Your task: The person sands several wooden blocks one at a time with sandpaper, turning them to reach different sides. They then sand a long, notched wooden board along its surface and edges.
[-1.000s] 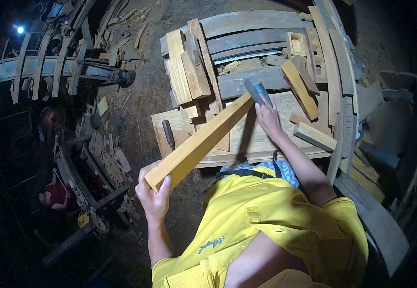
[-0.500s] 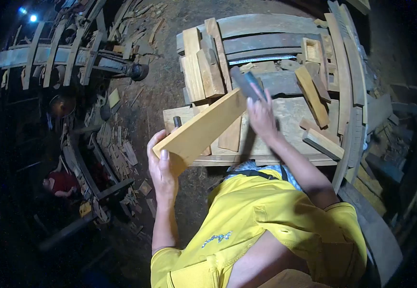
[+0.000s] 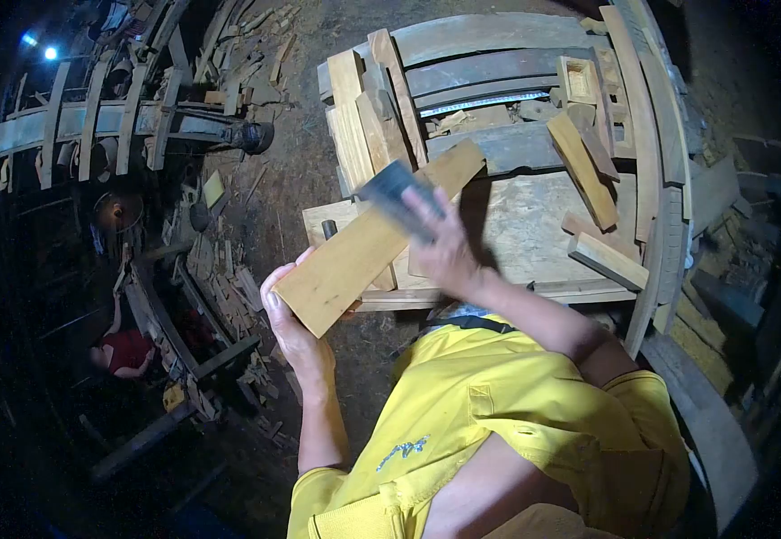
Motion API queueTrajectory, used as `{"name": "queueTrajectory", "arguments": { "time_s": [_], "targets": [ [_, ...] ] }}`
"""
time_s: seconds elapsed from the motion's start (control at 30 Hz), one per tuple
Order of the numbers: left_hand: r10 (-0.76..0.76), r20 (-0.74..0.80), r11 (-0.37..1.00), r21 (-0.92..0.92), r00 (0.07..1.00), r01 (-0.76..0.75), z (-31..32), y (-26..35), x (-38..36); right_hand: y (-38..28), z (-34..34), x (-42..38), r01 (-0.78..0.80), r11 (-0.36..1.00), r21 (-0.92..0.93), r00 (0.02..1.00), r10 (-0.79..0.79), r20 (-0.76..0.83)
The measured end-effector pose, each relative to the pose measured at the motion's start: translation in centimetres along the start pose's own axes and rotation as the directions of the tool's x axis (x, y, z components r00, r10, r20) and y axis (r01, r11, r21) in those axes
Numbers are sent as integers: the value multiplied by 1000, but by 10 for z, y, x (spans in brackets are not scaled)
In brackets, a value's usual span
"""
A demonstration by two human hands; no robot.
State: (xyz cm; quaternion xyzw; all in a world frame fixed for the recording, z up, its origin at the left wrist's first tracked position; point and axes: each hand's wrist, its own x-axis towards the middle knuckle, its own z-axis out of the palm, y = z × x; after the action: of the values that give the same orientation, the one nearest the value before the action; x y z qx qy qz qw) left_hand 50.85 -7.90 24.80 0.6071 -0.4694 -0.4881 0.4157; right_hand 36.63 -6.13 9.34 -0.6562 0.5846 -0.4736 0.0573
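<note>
Gripping the board [image 3: 345, 269] by its near end w/ L hand [image 3: 299, 337], holding a dark block [image 3: 386, 193] in R hand [image 3: 449, 256], approx. midway along the broad face. Can't confirm full contact b/c of blur. Find the board aslant, reaching from in front of the workbench [image 3: 543, 229] to over its top. Best to lay the block flat, stroke lengthwise w/ even pressure, hold L hand clear of the path, & brace vs. any wobble.
</note>
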Motion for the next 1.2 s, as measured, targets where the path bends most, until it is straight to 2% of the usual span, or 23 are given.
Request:
{"name": "queueTrajectory", "arguments": {
  "time_s": [0.03,0.07,0.1,0.13,0.2,0.23,0.3,0.43,0.53,0.57,0.6,0.63,0.7,0.77,0.83,0.9,0.93,1.0,1.03,1.07,1.1,1.17,1.2],
  "targets": [
    [2,-1,1000,-1,1000,-2,-1,-2,2,33,15,-13,-131,988,-78,991,133,21],
    [69,-46,997,36,997,-67,-3,-8,4,70,24,-23,-174,974,-145,982,182,46],
    [139,-87,988,75,987,-132,-5,-13,7,111,39,-41,-243,913,-329,952,289,98],
    [144,-81,988,74,986,-138,-9,-17,7,143,41,-51,-323,859,-397,896,412,164],
    [123,-23,992,42,992,-122,-14,-21,6,183,28,-63,-498,790,-358,778,590,218],
    [129,-18,991,39,991,-128,-14,-20,5,190,19,-66,-405,838,-366,861,484,156],
    [140,48,990,25,989,-142,-12,-18,4,187,11,-59,-434,824,-364,823,527,212],
    [207,77,976,46,975,-211,-12,-16,9,153,9,-45,-455,827,-330,835,525,164],
    [257,344,922,193,903,-336,-19,-2,8,96,-6,-17,-393,915,-94,914,400,69],
    [254,343,923,193,904,-333,-19,7,4,70,-21,1,-322,947,-6,947,322,15],
    [157,410,877,360,899,-318,-18,17,-2,45,-32,15,-209,978,0,978,209,-14],
    [48,459,799,515,887,-310,-18,27,-6,17,-51,29,-2,990,-143,990,22,136],
    [-33,493,748,590,869,-306,-19,34,-10,-33,-79,52,200,978,57,975,-205,85],
    [-36,597,758,539,801,-367,-23,30,-12,-55,-73,47,235,933,274,964,-259,55],
    [-42,568,761,551,822,-342,-19,31,-14,-50,-74,45,232,922,311,960,-269,80],
    [25,597,729,538,802,-423,-24,25,-12,-23,-72,36,274,953,128,942,-293,162],
    [21,591,732,540,806,-415,-25,24,-12,-4,-66,28,256,966,20,931,-253,263],
    [-40,490,802,535,871,-265,-28,23,-14,51,-48,6,194,966,-169,936,-131,328],
    [-41,484,803,536,874,-259,-31,20,-14,79,-45,3,68,978,-198,899,26,437],
    [-38,500,796,538,865,-276,-36,16,-13,110,-42,-3,-163,963,-213,839,249,483],
    [-34,521,788,539,853,-298,-39,14,-12,142,-39,-11,-384,891,-242,725,453,518],
    [-44,530,792,535,847,-294,-38,16,-15,199,-28,-32,-550,779,-302,658,627,417],
    [-55,536,798,531,843,-285,-37,17,-17,213,-25,-41,-547,781,-301,665,624,411]
  ]
}}
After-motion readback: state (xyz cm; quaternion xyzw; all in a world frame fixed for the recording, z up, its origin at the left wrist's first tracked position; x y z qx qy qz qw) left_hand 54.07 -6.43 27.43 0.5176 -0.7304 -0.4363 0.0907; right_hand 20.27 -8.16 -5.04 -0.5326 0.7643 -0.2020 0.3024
